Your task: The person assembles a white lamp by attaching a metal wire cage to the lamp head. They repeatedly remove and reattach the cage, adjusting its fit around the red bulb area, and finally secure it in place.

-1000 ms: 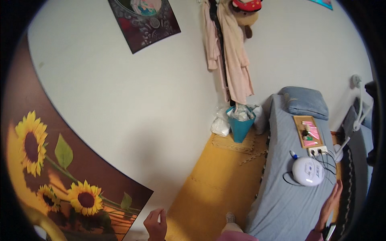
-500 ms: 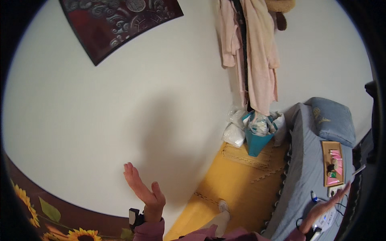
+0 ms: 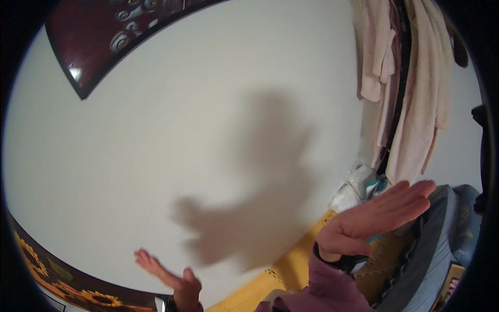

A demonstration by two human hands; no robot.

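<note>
Hand L (image 3: 177, 283) — extd, wall (image 3: 156, 156) behind; hand R (image 3: 366, 221) — extd

The left grip (image 3: 167, 275) is raised and spread, while the right grip (image 3: 371, 221) stretches out flat-fingered rightward.

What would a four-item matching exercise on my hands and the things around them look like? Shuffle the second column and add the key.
Things:
1. Left hand
2. Long garment
3. Right hand
4. Sunflower panel

Place, colour or state:
A. Hanging at the upper right, pale pink
B. Grip open and empty, partly covering the yellow floor in view
C. Yellow blooms, at the lower left rim
D. Grip open and empty, seen against the white wall

Pairs: 1-D, 2-A, 3-B, 4-C
</note>
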